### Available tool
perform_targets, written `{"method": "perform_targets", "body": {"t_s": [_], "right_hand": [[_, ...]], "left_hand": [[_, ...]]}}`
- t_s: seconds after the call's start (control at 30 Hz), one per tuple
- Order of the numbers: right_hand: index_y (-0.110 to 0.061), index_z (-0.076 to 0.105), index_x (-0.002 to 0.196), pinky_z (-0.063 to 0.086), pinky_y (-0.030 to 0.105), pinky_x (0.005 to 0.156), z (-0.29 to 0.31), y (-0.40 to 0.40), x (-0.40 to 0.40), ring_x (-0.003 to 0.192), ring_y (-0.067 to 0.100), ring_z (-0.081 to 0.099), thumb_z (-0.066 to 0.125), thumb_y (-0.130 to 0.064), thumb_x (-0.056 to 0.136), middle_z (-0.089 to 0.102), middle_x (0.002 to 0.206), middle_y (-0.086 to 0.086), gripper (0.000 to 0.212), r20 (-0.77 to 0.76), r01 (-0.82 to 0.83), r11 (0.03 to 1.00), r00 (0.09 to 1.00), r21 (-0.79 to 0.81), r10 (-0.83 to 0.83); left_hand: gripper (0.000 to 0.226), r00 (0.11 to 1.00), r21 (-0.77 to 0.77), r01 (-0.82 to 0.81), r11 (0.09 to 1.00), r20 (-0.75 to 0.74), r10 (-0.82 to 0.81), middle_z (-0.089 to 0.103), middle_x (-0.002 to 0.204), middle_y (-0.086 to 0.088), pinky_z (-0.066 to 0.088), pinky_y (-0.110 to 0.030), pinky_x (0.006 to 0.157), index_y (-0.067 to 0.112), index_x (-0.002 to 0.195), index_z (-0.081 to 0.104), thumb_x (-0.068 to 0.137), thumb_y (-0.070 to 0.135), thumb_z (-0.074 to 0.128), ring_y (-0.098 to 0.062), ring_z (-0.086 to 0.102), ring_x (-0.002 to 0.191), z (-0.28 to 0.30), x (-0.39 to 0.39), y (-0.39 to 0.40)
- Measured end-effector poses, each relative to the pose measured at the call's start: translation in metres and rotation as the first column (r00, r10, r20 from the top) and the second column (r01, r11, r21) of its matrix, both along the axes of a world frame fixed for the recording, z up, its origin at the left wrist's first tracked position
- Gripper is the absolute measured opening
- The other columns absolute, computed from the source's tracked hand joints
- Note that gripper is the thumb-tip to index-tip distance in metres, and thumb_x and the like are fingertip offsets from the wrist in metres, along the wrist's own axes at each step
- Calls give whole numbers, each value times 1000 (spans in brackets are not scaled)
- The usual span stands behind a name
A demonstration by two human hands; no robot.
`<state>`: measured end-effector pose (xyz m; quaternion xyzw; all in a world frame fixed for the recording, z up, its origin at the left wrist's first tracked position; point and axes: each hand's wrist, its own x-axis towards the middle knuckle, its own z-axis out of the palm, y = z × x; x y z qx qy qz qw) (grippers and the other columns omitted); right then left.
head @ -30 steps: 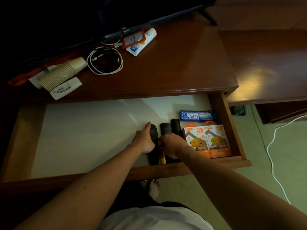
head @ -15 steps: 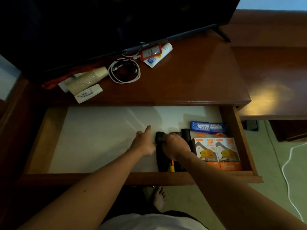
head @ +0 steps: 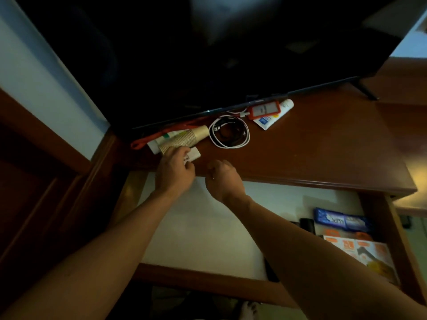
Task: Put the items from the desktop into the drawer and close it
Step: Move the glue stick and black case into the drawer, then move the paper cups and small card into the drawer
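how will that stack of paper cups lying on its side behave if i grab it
The stack of paper cups is likely light and somewhat crushable, being thin ribbed paper. Lying on its side on the desktop, it may roll in a curve if nudged. The nested cups could slide apart if lifted by one end, so gripping mid-stack seems safer.

Desk [head: 323,153]: above the open drawer [head: 390,229], with the TV [head: 208,54] at its back.
Cups [head: 184,140]: lying on the desk's left part, in front of the TV.
Remote [head: 194,155]: just in front of the cups, under the left hand [head: 175,174].
Right hand [head: 223,181]: right of the left hand, over the desk's front edge.
Cable [head: 230,132]: coiled, right of the cups.
Tube [head: 275,114]: right of the cable and behind it, under the badge [head: 263,110].
Boxes [head: 360,252]: in the drawer's right end, in front of the packet [head: 342,220].
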<state>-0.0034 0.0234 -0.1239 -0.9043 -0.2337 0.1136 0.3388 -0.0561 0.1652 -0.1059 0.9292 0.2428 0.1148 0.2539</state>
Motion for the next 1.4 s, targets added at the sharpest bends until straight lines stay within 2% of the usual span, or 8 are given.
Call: {"method": "perform_targets", "body": {"t_s": [0.23,0.4,0.53,0.77,0.97,1.1,1.23,1.4], "right_hand": [[-19,50,136,48,44,96,0,59,25,119,28,48,73,-47,81,53,131,4,66,90,-34,989,995,-143,47],[-17,22,149,40,47,102,-12,86,13,124,29,40,79,-70,60,42,138,5,119,93,72,966,994,-250,-50],[-12,10,152,36,50,101,-19,102,7,122,30,36,73,-81,54,36,137,7,135,112,144,941,987,-305,-114],[-13,10,153,32,52,104,-20,93,13,130,29,32,74,-66,66,31,146,7,121,113,141,952,987,-272,-114],[-23,5,155,22,60,111,-17,59,18,147,34,11,74,-48,72,1,165,7,112,46,17,948,999,-317,-3],[-30,25,147,30,58,105,-14,63,12,137,38,26,57,-70,79,19,158,13,85,130,168,927,983,-335,-131],[-25,37,140,41,47,91,-10,68,11,117,34,44,56,-56,88,41,131,13,64,158,277,906,959,-320,-237],[-19,36,141,48,42,86,-5,61,14,116,37,48,69,-34,85,44,132,16,66,16,239,944,970,-226,-242]], "left_hand": [[38,993,24,114,993,28,-115,49,138,-11,48,-47,100,18,136,55,98,19,57,-33,46,127,6,43,72],[48,972,-67,163,984,-162,-172,49,143,-10,48,-49,103,25,146,48,100,33,57,-32,48,130,-5,67,100],[47,956,-96,199,975,-201,-215,52,142,-9,48,-47,103,27,145,51,99,36,58,-31,52,128,-8,72,106],[64,934,-79,256,963,-236,-268,53,141,-9,46,-44,105,26,146,50,88,45,70,-31,51,128,-6,72,108],[74,935,-38,268,963,-229,-270,46,145,-11,44,-47,106,31,152,39,87,38,74,-34,43,134,-9,67,91],[79,928,-21,259,966,-271,-255,42,146,-15,43,-50,104,30,155,30,88,44,69,-38,41,134,-11,64,82],[83,917,27,255,967,-324,-233,47,143,-15,46,-51,96,32,155,27,86,56,66,-39,45,130,-13,69,78],[74,922,21,237,971,-320,-219,59,130,-15,53,-47,85,24,148,35,88,52,68,-38,58,114,-12,67,69]]}}
